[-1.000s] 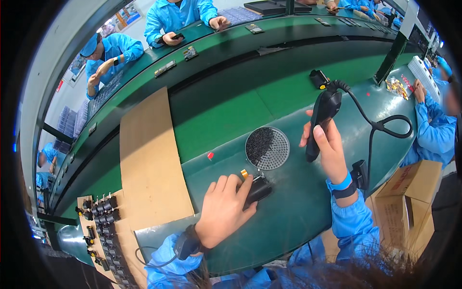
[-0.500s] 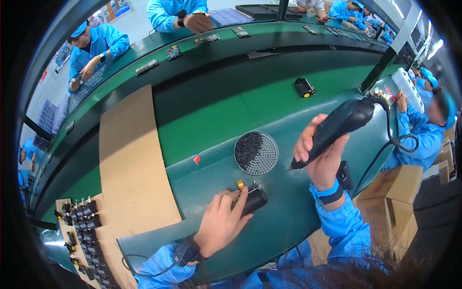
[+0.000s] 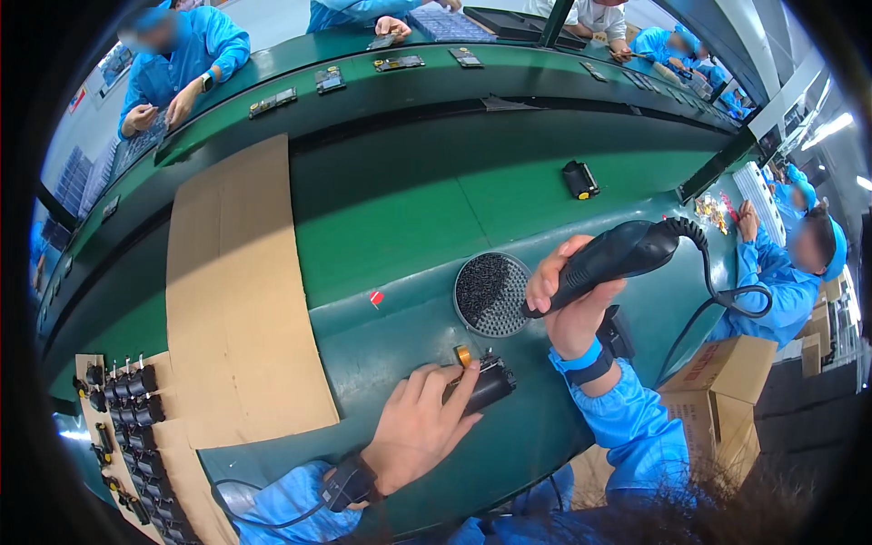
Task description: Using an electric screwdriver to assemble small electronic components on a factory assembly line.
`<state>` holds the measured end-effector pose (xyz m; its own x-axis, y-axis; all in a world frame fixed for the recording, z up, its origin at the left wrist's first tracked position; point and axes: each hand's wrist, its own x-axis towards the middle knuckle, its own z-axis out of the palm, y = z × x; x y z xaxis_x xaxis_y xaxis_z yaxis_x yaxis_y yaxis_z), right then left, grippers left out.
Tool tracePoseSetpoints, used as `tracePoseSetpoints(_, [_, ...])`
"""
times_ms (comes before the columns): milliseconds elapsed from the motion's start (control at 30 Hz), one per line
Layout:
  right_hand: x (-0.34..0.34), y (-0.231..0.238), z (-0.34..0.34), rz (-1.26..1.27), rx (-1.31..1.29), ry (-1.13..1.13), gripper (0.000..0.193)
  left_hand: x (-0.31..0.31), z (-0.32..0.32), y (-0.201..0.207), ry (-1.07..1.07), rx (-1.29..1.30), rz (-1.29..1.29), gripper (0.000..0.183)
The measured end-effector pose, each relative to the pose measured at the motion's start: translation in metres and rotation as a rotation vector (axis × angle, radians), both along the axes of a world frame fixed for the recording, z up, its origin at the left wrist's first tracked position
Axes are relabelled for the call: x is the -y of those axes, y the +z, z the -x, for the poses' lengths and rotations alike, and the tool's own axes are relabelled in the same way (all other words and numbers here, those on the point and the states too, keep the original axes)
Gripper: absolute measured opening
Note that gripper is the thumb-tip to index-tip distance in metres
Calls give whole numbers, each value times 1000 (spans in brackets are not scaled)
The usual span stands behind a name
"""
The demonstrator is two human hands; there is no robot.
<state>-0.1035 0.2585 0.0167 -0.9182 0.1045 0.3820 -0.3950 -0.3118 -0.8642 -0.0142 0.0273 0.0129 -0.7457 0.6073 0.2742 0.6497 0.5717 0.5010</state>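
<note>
My left hand (image 3: 416, 427) holds a small black cylindrical device (image 3: 491, 385) against the green work surface, its index finger pressed along the top. A gold flex ribbon (image 3: 464, 355) sticks up from the device beside that fingertip. In my right hand (image 3: 579, 318) is a black electric screwdriver (image 3: 622, 254), gripped around its body and tilted down to the left. Its nose is at the right rim of a round grey dish (image 3: 514, 289) with a dimpled bottom. Many tiny black screws (image 3: 480, 283) are heaped in the dish's left half.
Flat cardboard (image 3: 238, 309) covers the left, beside rows of black devices (image 3: 136, 409). A small red piece (image 3: 377, 298) lies left of the dish. Another black device (image 3: 579, 180) sits farther back. The screwdriver's cord (image 3: 711, 272) hangs right, near a cardboard box (image 3: 718, 381). Co-workers sit around.
My right hand has moved left with the screwdriver, bringing its nose to the dish. My left hand stays on the device. A co-worker across the bench now holds a circuit board.
</note>
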Motion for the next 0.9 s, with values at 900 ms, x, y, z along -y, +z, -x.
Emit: tracePoseSetpoints(900, [14,31,-34,293,-51,23,87,2,2,1,27,41,-61,65])
